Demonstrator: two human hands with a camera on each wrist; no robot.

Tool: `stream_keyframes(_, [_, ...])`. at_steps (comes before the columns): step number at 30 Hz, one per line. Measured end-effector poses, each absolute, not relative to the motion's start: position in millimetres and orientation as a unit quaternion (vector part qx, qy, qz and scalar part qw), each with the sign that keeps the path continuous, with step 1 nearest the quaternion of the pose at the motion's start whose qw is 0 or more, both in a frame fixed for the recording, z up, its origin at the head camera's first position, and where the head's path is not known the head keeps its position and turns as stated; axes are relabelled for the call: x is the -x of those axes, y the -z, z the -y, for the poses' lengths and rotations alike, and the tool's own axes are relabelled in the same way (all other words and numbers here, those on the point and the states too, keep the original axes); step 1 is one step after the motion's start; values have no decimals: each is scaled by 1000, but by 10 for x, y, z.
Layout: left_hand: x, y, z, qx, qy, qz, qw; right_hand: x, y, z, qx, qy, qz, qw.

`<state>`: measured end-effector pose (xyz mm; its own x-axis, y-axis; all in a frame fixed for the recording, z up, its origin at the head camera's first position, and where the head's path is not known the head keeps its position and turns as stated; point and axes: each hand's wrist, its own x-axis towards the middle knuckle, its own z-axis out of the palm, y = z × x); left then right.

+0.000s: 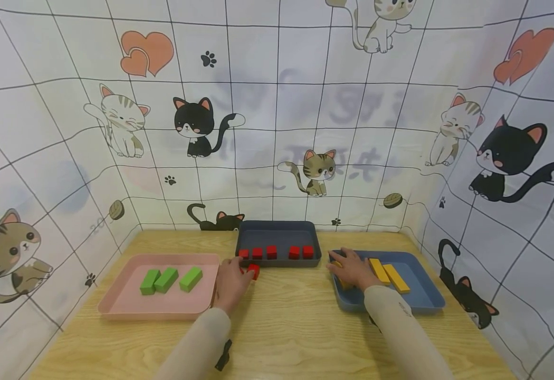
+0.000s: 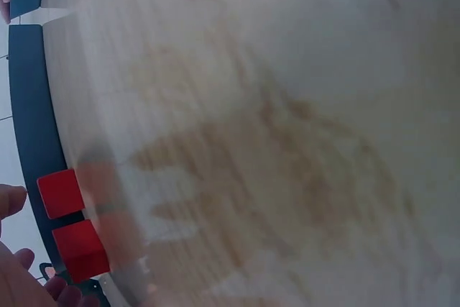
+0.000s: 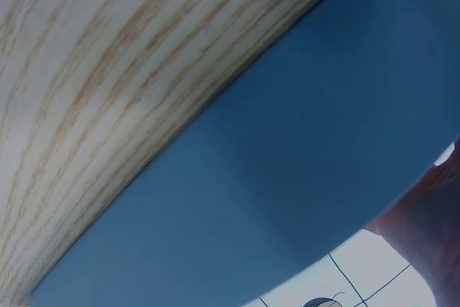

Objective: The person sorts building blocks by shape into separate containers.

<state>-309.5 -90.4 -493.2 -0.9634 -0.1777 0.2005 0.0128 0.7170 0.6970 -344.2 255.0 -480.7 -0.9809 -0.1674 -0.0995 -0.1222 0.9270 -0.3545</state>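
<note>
My left hand [image 1: 233, 282] reaches over the table at two red cubes that lie in front of the dark grey tray. One red cube [image 1: 254, 271] shows just past the fingertips; the other is mostly hidden by the hand. In the left wrist view the thumb and fingers stand apart, with the nearer red cube [image 2: 80, 249] and the farther one [image 2: 61, 193] beside them. My right hand [image 1: 353, 269] is down at the left end of the blue tray [image 1: 421, 301], over a yellow block [image 1: 337, 264]. Whether the fingers pinch that block I cannot tell.
Two more yellow blocks [image 1: 395, 278] lie in the blue tray. Several red cubes [image 1: 271, 252] sit along the front of the dark grey tray [image 1: 282, 232] at the back. On the left, a pink tray [image 1: 158, 311] holds three green blocks [image 1: 166, 279]. Cat-print cloth [image 1: 258, 132] surrounds the table.
</note>
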Motion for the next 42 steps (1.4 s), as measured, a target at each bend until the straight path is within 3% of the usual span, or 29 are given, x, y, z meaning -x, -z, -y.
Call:
stream_keyframes(23, [3071,5060,923,-77,349,923,145,3469,4800,-2550,70,170,-981,61])
stream_keyframes(35, [3050,5103,924,-69,308,931,186,3496,4866,-2562,69,178,-980,64])
stream_keyframes(42, [3078,5101,919,-76,327,925,177,3473,4856,-2563,71,180,-979,62])
